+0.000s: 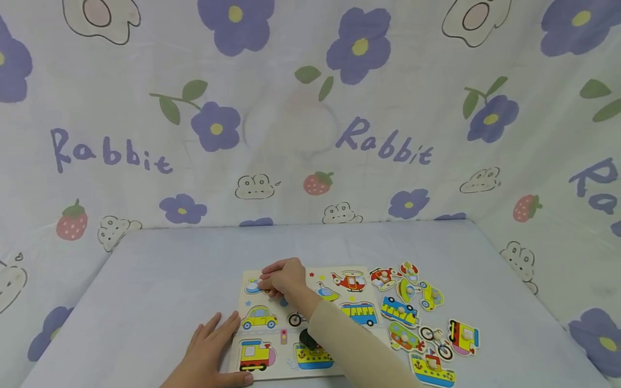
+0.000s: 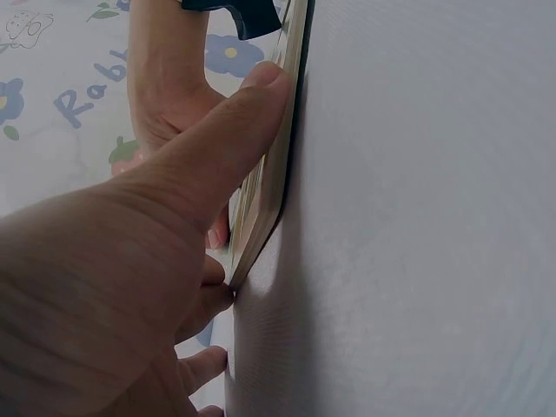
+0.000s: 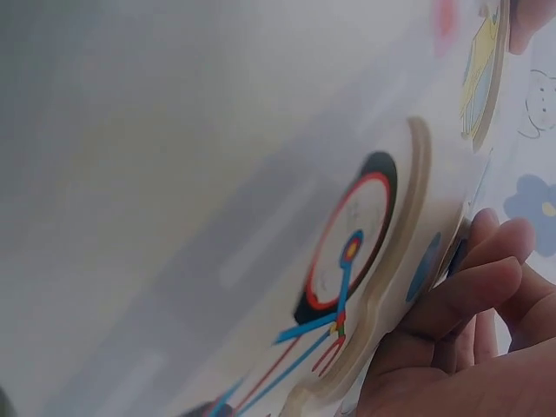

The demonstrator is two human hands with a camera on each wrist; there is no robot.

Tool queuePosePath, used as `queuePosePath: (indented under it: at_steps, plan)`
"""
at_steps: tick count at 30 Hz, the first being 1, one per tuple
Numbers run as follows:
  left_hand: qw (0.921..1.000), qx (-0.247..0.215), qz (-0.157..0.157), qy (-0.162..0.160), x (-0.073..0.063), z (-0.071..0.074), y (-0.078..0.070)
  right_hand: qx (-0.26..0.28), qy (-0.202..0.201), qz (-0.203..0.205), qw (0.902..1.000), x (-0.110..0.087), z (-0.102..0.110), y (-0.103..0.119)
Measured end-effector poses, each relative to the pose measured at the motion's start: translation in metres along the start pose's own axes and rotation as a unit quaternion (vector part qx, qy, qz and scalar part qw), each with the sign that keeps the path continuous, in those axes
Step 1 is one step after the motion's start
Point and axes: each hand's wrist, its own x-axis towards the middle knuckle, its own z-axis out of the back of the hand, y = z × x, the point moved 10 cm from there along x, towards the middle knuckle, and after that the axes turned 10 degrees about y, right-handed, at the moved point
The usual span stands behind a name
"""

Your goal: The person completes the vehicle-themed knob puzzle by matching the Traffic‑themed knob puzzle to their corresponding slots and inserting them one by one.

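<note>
My left hand [image 1: 208, 350] is lying with fingers spread apart at the puzzle board's [image 1: 282, 369] left side, its thumb resting on the near edge. My right hand [image 1: 287, 279] is hovering over the far left corner, fingers curled; I cannot tell whether they are pinching anything. 9 loose pieces [image 1: 399, 311] are lying right of the board, on the counter [image 1: 155, 280].

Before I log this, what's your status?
Left hand touching near-left corner of puzzle board. Right hand at far-left picture, grip unclear. Right sleeve crosses over board.
</note>
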Motion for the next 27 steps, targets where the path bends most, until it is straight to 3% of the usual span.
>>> queuePosePath:
  at_steps: [10, 17, 27]
  plan:
    - [1.0, 0.0, 0.002, 0.001, -0.001, 0.0, -0.003, -0.034, 0.024, 0.049, 0.9979, -0.005, -0.001, 0.007]
    - [1.0, 0.005, -0.004, 0.0, -0.003, 0.001, -0.005, -0.035, 0.035, 0.049, 0.9976, -0.011, -0.002, 0.008]
    - [0.9999, 0.014, 0.001, -0.003, -0.001, 0.0, -0.003, -0.018, 0.044, 0.126, 0.9909, -0.045, 0.013, 0.026]
